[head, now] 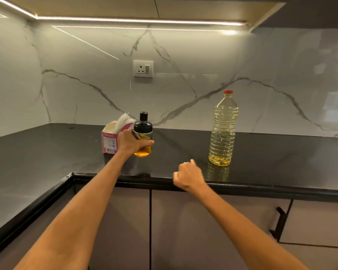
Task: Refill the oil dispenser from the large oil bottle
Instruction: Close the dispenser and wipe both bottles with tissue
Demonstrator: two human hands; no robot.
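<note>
While left fingers (137, 142) wrap the oil dispenser (142, 140), right fingers (180, 168) curl empty.

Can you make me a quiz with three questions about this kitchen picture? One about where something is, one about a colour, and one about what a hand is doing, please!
1. Where does the tissue box stand?
A. Just left of the oil dispenser
B. Right of the large oil bottle
C. On the floor

2. What colour is the cap on the large oil bottle?
A. Blue
B. Red
C. Green

3. What is the left hand doing?
A. Lying flat on the counter
B. Pulling a tissue
C. Gripping the oil dispenser

Answers:
1. A, the pink box sits on the counter right beside the oil dispenser, on its left.
2. B, the cap at the bottle's top is red.
3. C, its fingers and thumb curl round the dispenser's glass body, while the right hand holds nothing.
</note>
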